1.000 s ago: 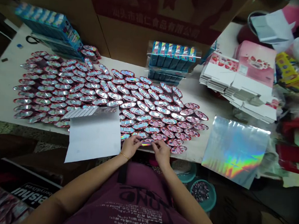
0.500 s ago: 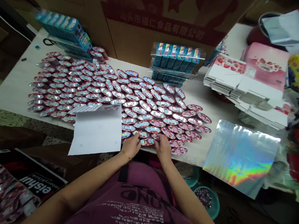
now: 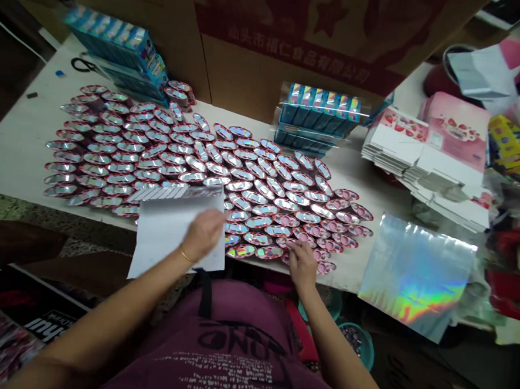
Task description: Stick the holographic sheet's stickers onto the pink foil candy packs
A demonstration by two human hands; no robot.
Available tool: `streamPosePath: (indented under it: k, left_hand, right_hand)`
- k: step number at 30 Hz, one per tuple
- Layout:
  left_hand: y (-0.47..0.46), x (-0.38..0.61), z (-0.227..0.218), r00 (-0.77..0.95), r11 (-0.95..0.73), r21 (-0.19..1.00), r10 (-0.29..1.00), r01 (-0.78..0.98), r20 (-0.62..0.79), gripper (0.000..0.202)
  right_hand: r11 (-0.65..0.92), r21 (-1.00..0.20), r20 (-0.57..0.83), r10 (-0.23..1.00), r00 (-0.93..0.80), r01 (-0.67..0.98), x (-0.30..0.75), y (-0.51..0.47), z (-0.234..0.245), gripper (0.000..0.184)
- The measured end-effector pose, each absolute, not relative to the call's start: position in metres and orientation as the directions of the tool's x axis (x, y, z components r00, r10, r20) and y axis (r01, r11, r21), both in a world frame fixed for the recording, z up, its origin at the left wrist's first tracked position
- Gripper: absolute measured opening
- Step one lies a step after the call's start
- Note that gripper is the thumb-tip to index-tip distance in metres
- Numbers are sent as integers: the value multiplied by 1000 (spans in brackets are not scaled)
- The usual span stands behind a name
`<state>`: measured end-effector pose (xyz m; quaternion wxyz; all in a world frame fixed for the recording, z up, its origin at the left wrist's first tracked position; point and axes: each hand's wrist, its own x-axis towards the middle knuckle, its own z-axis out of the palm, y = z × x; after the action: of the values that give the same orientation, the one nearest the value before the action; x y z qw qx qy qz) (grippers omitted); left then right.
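Observation:
Many small oval packs (image 3: 210, 151) with red edges stand close together on the table, most with a shiny silver label on top. Those at the front right show pink tops. A white sheet (image 3: 169, 230), its far edge carrying silvery strips, lies over the front packs and overhangs the table edge. Above its right part is my left hand (image 3: 202, 232), smeared by motion, so its fingers do not show clearly. My right hand (image 3: 302, 261) has its fingers bent and pressed together on a pink-topped oval pack (image 3: 287, 243) at the front edge; the hand partly hides that pack.
A large cardboard carton (image 3: 259, 65) rises behind the packs. Blue wrapped boxes stand at left (image 3: 119, 51) and right (image 3: 320, 116). Folded pink-and-white cartons (image 3: 458, 130) and a holographic foil sheet (image 3: 416, 274) lie at right. Black-handled scissors (image 3: 80, 64) are at far left.
My left hand has left the front packs and moved left over the white sheet. My right hand has shifted slightly right and down along the front row. The view has turned a little.

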<state>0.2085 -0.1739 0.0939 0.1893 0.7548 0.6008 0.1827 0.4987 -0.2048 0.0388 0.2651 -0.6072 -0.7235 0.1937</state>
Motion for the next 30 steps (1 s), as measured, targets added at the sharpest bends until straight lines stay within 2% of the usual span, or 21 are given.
streamPosePath:
  k: [2, 3, 6, 8, 9, 11, 13, 16, 18, 23, 30]
  left_hand:
    - [-142, 150, 104, 15, -64, 449, 994, 891, 112, 35]
    - [-128, 124, 105, -27, -8, 399, 996, 917, 83, 36]
    - [-106, 67, 94, -8, 52, 208, 978, 977, -209, 49]
    - [-106, 49, 77, 23, 39, 168, 935, 985, -353, 54]
    - [-108, 45, 67, 39, 27, 175, 932, 984, -360, 52]
    - [-115, 42, 51, 44, 23, 211, 949, 977, -311, 44]
    - [-121, 42, 41, 32, 35, 268, 970, 963, -243, 34]
    - [-122, 41, 36, 15, 51, 348, 983, 936, -185, 21]
    - [-119, 42, 36, 23, 43, 373, 985, 927, -170, 15]
    - [-111, 48, 40, 4, 71, 390, 982, 918, -188, 15]
    - [-103, 54, 34, 56, -1, 333, 986, 943, -154, 18]
  right_hand:
    - [175, -678, 205, 978, -45, 714, 477, -181, 55, 27]
    - [187, -701, 232, 972, -28, 689, 462, -168, 64, 26]
    - [275, -735, 301, 951, -64, 619, 402, -129, 85, 26]
    - [362, -713, 329, 929, -169, 601, 353, -108, 90, 27]
    - [410, -682, 328, 911, -249, 605, 328, -99, 89, 27]
    - [507, -577, 280, 859, -428, 640, 282, -86, 80, 26]
    - [586, -436, 161, 798, -582, 683, 245, -78, 64, 27]
    - [672, -256, -21, 715, -699, 695, 218, -78, 40, 32]
    - [717, -192, -71, 670, -739, 670, 215, -83, 29, 37]
    - [748, -155, -35, 648, -761, 645, 224, -98, 15, 38]
    - [605, -227, 75, 793, -605, 763, 238, -114, 36, 21]
